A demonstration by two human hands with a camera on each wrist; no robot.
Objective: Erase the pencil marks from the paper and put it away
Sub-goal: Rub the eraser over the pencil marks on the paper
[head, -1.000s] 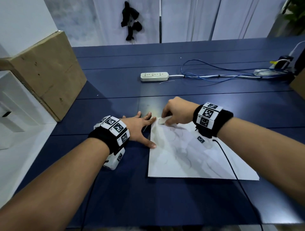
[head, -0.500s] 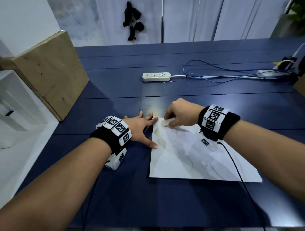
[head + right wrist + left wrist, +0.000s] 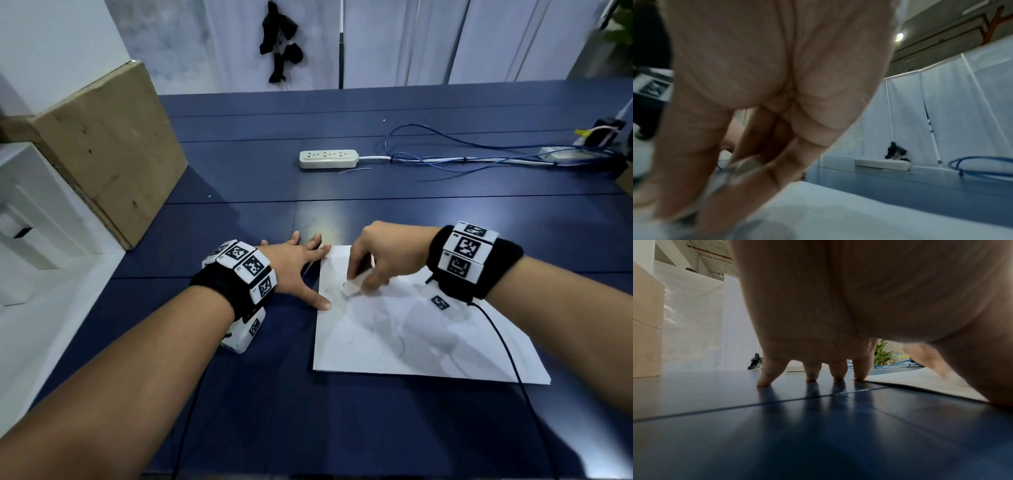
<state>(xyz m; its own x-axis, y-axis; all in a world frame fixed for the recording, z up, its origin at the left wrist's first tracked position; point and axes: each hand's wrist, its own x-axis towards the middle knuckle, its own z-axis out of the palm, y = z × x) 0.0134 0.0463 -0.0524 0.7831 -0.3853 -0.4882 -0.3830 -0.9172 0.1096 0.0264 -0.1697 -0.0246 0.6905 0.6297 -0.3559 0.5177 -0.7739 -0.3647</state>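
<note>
1. paper (image 3: 411,329) lies flat on the blue tabletop (image 3: 445,222), faint pencil marks (image 3: 387,337) mid-sheet
2. right hand (image 3: 383,257) grip pinches the eraser (image 3: 352,286) near the far-left corner; short strokes best
3. left hand (image 3: 294,263) spread flat, thumb pinning the sheet's edge; press firmly against creasing

White curtains (image 3: 479,37) hang behind a dark blue table (image 3: 239,192).
</note>
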